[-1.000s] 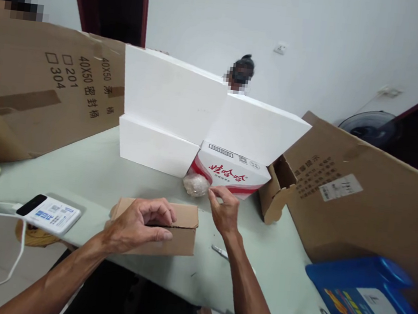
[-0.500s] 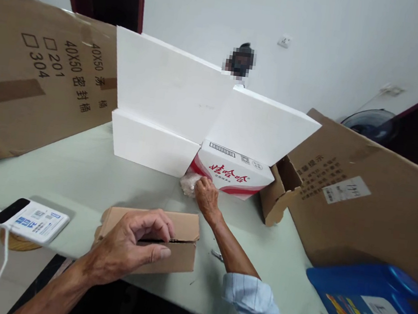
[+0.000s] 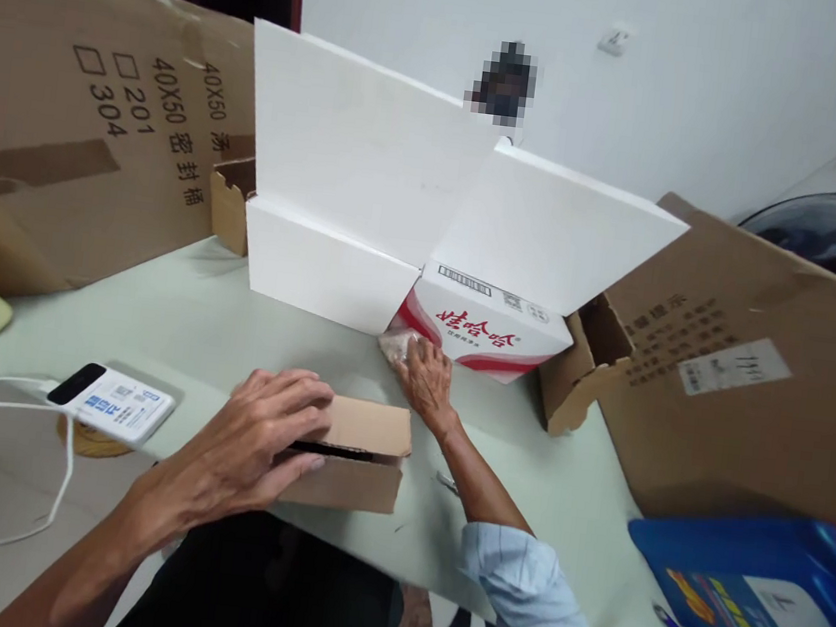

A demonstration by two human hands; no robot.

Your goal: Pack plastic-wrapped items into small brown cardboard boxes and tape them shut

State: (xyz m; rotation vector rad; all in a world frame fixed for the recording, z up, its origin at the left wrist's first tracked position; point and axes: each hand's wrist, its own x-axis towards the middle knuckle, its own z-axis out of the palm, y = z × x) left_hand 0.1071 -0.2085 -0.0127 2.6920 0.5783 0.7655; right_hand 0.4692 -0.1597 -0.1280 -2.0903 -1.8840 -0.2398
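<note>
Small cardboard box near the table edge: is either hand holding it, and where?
The left hand grips the small cardboard box at its left end, fingers over the top. The right hand rests on a clear plastic-wrapped bundle.

The big brown carton (image 3: 86, 105) to my left reads, upside down, "40X50", "201" and "304" beside small checkboxes, with Chinese characters alongside. The white box (image 3: 487, 334) just past my right hand (image 3: 424, 375) carries red Chinese lettering and a barcode label. Print on the right-hand carton (image 3: 742, 381), the phone (image 3: 113, 402) and the blue container (image 3: 755, 599) is too small to read.
</note>
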